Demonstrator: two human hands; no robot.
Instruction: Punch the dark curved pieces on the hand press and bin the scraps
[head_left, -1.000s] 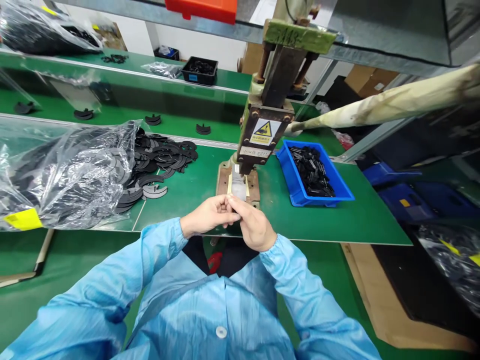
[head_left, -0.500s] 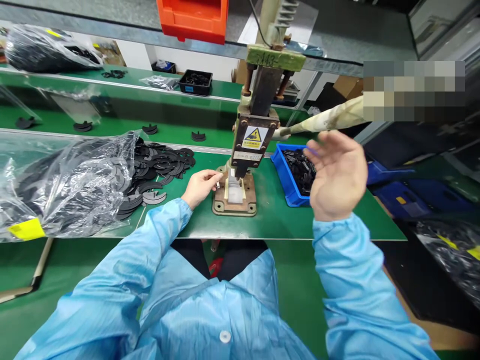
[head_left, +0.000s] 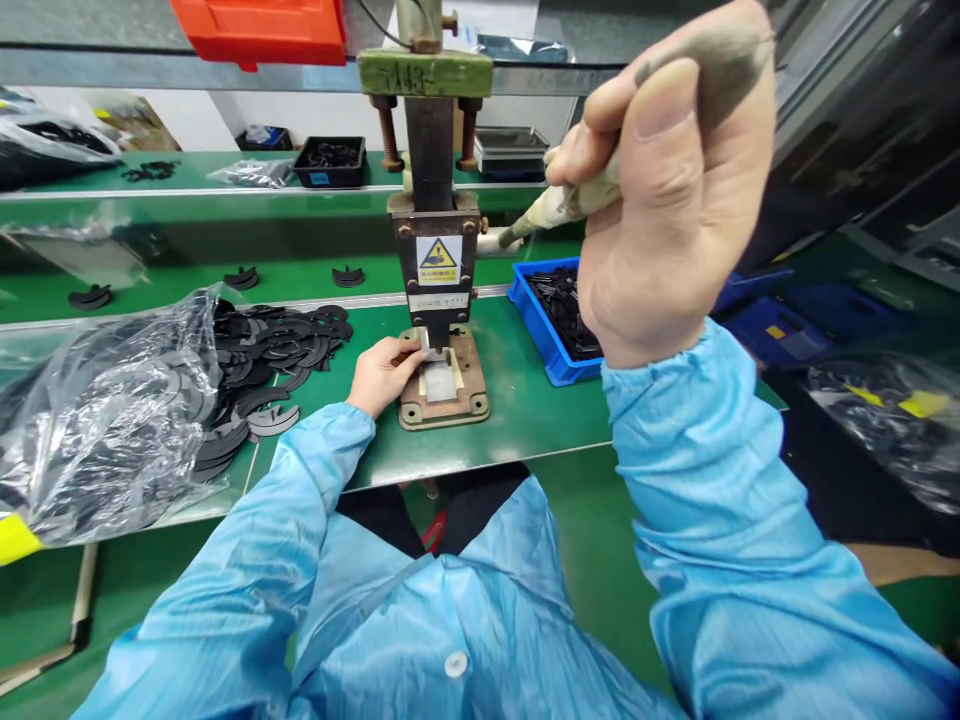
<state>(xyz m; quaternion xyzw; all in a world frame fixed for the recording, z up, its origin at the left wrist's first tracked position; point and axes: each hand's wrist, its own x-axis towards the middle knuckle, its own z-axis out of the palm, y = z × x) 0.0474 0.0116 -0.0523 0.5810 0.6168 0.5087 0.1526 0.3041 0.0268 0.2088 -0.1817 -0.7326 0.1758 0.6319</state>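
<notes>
My right hand (head_left: 664, 200), raised at the upper right, is wrapped round the taped lever handle (head_left: 555, 207) of a hand press. The arbor press (head_left: 427, 225) stands upright on the bench, a yellow warning label on its front. Under the ram, a pale, clear block (head_left: 440, 382) lies on the press base (head_left: 476, 382). My left hand (head_left: 382, 374) is at the left of the base, its thumb and fingers pinched together close under the ram. Whatever is between those fingertips is too small and partly hidden to name.
Left of the press, black curved parts (head_left: 262, 350) spill from a clear plastic bag (head_left: 112, 410). A blue bin (head_left: 551, 330) of black pieces stands to the right. Behind runs a green ledge with single curved parts (head_left: 348, 276). An orange bin (head_left: 262, 30) hangs over the shelf edge.
My right hand has gone from open beside the lever to closed round its handle. My left fingertips have moved in under the ram. The whole view has shifted.
</notes>
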